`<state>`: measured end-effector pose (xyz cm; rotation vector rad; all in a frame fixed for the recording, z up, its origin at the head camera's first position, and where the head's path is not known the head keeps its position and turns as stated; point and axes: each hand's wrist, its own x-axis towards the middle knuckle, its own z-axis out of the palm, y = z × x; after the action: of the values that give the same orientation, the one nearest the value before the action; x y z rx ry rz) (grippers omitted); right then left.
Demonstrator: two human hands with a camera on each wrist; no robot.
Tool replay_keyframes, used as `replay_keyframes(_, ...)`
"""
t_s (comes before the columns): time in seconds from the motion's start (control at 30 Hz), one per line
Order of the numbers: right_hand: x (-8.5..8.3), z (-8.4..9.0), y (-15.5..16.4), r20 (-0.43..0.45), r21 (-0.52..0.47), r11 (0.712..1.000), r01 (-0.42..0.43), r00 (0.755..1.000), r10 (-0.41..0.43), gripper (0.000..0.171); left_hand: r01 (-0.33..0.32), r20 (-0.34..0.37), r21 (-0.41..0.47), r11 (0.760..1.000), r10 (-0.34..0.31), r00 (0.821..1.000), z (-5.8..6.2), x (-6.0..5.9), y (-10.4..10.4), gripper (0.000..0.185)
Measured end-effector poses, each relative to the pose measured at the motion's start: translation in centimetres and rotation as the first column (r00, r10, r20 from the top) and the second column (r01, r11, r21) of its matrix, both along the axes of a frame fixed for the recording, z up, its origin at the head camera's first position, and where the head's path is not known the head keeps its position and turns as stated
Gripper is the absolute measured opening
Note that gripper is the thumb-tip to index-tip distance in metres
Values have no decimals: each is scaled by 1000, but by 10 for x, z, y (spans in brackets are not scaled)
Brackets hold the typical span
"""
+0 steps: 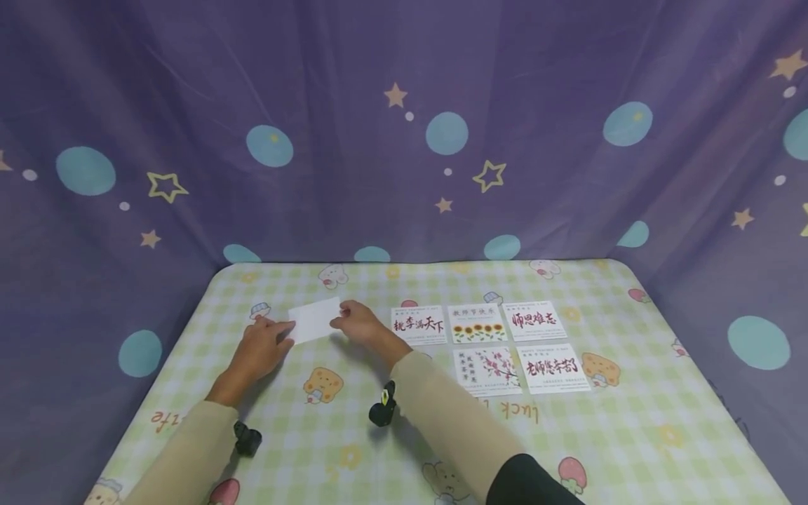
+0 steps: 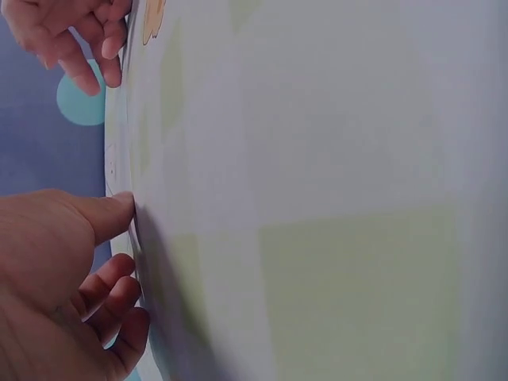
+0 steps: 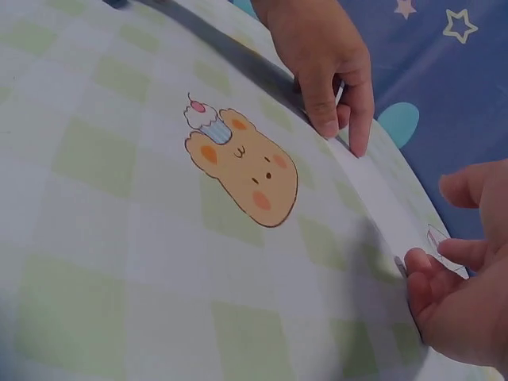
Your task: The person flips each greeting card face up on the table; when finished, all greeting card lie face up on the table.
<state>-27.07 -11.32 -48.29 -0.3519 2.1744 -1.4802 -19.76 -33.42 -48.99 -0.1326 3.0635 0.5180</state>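
A blank white card [image 1: 315,321] lies slightly turned on the left half of the checked tablecloth. At its left edge my left hand [image 1: 261,348] touches it with extended index finger and thumb. My right hand [image 1: 367,328] is at the card's right edge, its fingertips spread near the corner. In the right wrist view the card [image 3: 381,202] shows as a thin pale strip between the two hands, the left hand's fingertips resting at its upper end. The left wrist view shows the left thumb [image 2: 115,216] low against the tabletop and the right hand [image 2: 75,36] beyond.
Right of the hands lie several printed cards in two rows: a red-lettered card [image 1: 419,326], a sunflower card [image 1: 477,324], another red-lettered one [image 1: 535,321], a blossom card [image 1: 488,372] and a further lettered card [image 1: 553,369]. A purple curtain [image 1: 353,196] hangs behind the table.
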Motion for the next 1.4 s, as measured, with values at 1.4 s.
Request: replay_keyframes(1.4,-7,6,-2,-307,581,814,16,930,201,58,7,-21,51,999,-6,1000,4,3,0,43)
